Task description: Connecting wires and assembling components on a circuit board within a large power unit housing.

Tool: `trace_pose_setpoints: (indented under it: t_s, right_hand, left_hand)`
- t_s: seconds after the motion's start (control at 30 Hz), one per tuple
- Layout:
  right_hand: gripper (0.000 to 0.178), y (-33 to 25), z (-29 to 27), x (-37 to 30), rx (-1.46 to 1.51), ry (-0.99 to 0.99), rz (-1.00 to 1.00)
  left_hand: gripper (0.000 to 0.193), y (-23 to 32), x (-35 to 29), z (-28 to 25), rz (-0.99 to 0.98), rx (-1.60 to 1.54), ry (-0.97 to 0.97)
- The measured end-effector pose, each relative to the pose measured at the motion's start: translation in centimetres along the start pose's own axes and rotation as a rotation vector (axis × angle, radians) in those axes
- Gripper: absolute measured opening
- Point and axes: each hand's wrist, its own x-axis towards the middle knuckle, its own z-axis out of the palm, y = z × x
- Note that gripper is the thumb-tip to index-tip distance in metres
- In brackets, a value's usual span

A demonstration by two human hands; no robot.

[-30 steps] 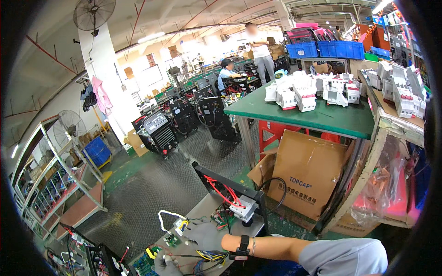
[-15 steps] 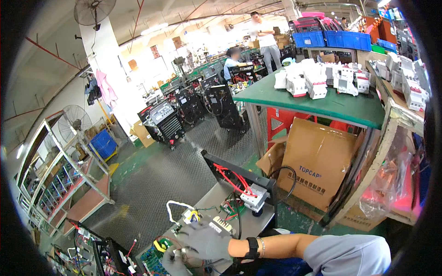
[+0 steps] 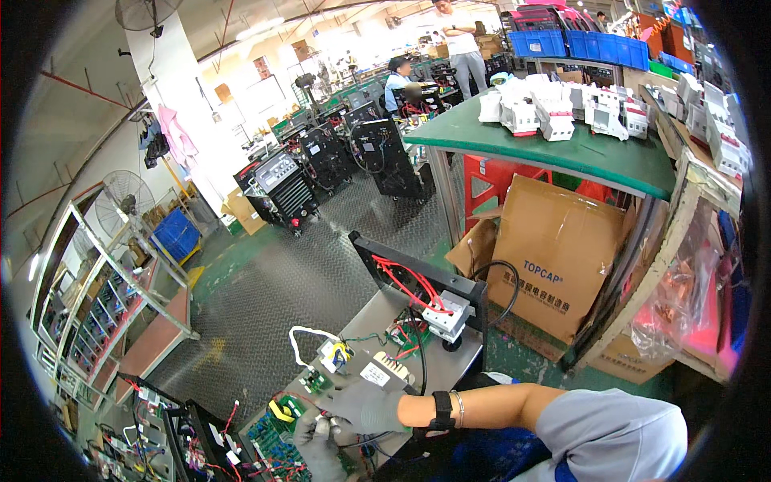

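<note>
Both hands wear grey gloves and meet over the near end of an open metal chassis. My right hand reaches in from the right, fingers bent down against my left hand. The left one is curled, thumb and fingertips together near thin wires. Whatever the two pinch is too small or hidden to name. Just left of them is a green circuit board with a yellow-wrapped coil. Beyond lie a white-labelled block, another yellow coil part and a grey module with red cables.
A second open chassis with loose wiring stands at the lower left. On the right, a green-topped table carries several white breakers, with a cardboard box beneath. Black machines and two people are farther back.
The view has shifted slightly, so the background sits higher. My hands stay together beside the board; more of the white-labelled block now shows above my right hand.
</note>
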Motion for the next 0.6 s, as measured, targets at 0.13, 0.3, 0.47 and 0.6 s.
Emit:
trace_pose_setpoints:
  t_s: [0.13,0.3,0.47,0.6]
  right_hand:
    - [0.038,-0.8,-0.9,0.1,0.168,-0.246,0.244]
    - [0.018,-0.1,-0.2,-0.3,0.222,-0.045,0.262]
    - [0.027,0.2,-0.2,-0.1,0.155,-0.21,0.305]
    - [0.03,0.6,0.9,-0.3,0.153,-0.119,0.255]
  left_hand:
    - [0.024,1.1,-0.7,0.8,0.077,0.105,-0.016]
    - [0.023,-1.3,1.3,0.3,0.157,0.291,0.051]
    - [0.027,-0.8,1.0,0.5,0.245,0.407,-0.027]
    - [0.029,-1.0,0.9,0.8,0.437,0.809,0.056]
